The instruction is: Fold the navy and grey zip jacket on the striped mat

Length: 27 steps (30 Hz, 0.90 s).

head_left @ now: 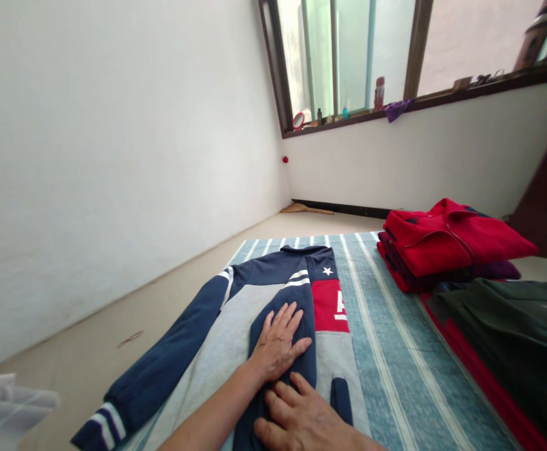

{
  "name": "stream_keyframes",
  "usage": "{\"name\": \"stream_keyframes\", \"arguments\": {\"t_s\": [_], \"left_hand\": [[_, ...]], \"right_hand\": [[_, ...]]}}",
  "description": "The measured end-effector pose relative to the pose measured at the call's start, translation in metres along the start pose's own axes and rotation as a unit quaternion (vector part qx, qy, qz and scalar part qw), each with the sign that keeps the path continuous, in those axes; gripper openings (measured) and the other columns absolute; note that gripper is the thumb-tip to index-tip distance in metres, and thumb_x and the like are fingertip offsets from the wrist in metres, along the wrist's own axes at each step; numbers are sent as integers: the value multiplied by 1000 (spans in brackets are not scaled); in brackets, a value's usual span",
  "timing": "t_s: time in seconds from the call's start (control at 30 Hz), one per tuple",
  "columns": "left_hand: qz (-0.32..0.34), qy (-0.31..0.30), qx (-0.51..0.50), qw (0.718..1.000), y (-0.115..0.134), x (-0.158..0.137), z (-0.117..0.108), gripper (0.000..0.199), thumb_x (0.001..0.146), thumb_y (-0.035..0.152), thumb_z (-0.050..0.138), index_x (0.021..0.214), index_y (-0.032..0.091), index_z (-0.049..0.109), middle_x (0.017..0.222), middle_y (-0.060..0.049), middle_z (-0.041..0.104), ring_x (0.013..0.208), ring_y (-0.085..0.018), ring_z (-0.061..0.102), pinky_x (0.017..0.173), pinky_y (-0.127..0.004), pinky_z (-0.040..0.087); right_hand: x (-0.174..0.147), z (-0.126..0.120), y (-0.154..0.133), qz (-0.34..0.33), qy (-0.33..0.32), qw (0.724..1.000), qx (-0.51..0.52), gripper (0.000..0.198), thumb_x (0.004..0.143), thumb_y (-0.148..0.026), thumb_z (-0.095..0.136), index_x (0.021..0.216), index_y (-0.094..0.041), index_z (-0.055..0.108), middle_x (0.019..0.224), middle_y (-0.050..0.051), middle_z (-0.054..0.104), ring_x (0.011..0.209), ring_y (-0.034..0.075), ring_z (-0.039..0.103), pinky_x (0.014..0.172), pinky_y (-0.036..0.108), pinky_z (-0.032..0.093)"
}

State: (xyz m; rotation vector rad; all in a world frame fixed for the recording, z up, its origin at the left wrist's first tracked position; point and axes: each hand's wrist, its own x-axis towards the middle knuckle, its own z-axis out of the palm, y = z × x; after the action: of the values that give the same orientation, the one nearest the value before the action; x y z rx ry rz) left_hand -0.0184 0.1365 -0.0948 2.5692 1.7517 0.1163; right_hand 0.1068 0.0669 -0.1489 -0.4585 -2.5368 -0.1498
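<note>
A navy, grey and red jacket [226, 319] lies on a striped cloth, with a white star and part of a white letter showing on its right side. One navy sleeve is folded over the grey body; the other sleeve [160, 357] stretches out to the lower left, past the cloth's edge. My left hand [280, 341] rests flat on the folded sleeve, fingers extended. Nearer to me, my right hand [304, 416] touches the same sleeve lower down, its fingers slightly bent and apart. A navy strip [341, 401] shows on the jacket beside it.
Blue-green striped cloth [395, 351] covers the surface below. At right stand a stack of folded red clothes [452, 244] and a dark green garment pile [512, 338]. A white wall [113, 156] runs along the left. Pale translucent material [10, 410] juts in at lower left.
</note>
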Motion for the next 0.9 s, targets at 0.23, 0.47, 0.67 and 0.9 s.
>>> {"name": "stream_keyframes", "arguments": {"t_s": [0.23, 0.47, 0.67, 0.9], "left_hand": [[3, 25, 9, 1000, -13, -35, -3, 59, 92, 50, 43, 145, 25, 35, 154, -8, 30, 142, -28, 24, 113, -51, 26], [-35, 2, 7, 999, -28, -55, 10, 56, 94, 47, 40, 145, 26, 34, 155, -7, 27, 142, -28, 24, 113, -51, 27], [-35, 2, 4, 999, -26, -52, 11, 54, 94, 45, 41, 145, 28, 34, 155, -6, 29, 142, -26, 25, 113, -50, 25], [-42, -13, 1, 999, -24, -52, 8, 53, 95, 43, 41, 145, 26, 35, 155, -8, 28, 142, -26, 24, 114, -52, 24]], "right_hand": [[-1, -5, 0, -2, -11, 1000, 22, 26, 98, -44, 39, 108, -24, 53, 103, 4, 62, 103, 23, 52, 94, 44, 41], [-2, -10, 1, 3, -21, 999, 30, 29, 97, -47, 39, 109, -24, 53, 110, 6, 61, 107, 24, 51, 95, 44, 41], [-2, -17, 1, -5, -29, 998, 57, 53, 90, -68, 37, 112, -23, 53, 110, 8, 61, 109, 25, 50, 98, 45, 40], [-2, -21, 0, 6, -56, 996, 72, 74, 75, -82, 39, 115, -22, 54, 118, 10, 59, 114, 28, 48, 101, 48, 36]]}}
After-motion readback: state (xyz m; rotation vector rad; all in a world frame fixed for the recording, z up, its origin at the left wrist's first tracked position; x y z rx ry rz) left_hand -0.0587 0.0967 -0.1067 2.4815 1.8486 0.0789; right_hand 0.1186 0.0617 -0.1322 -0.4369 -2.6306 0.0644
